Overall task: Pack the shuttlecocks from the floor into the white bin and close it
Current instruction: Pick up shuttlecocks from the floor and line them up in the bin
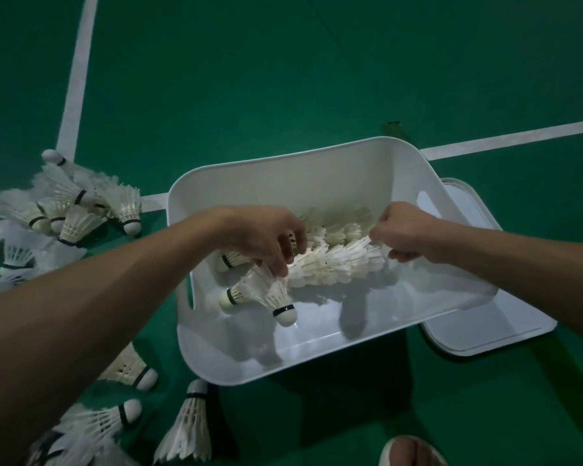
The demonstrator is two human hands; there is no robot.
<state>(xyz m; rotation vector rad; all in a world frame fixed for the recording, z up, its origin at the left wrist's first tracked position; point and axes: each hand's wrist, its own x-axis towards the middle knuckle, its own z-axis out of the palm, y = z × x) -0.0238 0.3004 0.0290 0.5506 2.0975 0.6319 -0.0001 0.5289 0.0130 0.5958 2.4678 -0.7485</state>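
Two hands meet inside the white bin point(283, 173), which sits open on the green floor point(283, 62) near the middle of the view; its walls are smooth, glossy white plastic with rounded corners, and a slot handle is cut into each short end. Coming in from 8 o'clock, the left hand point(266, 240) has its fingers curled down round the left end of a nested stack point(334, 267) of shuttlecocks; the right hand point(408, 230), reaching from 3 o'clock, pinches the other end between thumb and curled fingers. The nested stack lies crosswise in the bin, its white feathers fanned in overlapping rings, with a shadow on the base below it (whether it touches the bottom cannot be told); a second row point(344, 227) lies just behind it at 12 o'clock, toward the far wall. At 7 o'clock of the stack, two loose shuttlecocks point(270, 294) rest in the bin, each with a white cork tip ringed by a dark band. The lid point(485, 327), white and flat, lies on the floor at 4 o'clock of the bin, partly tucked under its corner. A heap of shuttlecocks point(71, 203) lies on the floor at 9 o'clock; several more point(189, 428) are scattered at 7 o'clock; white court lines point(76, 79) cross the green; toes point(413, 452) show at 6 o'clock.
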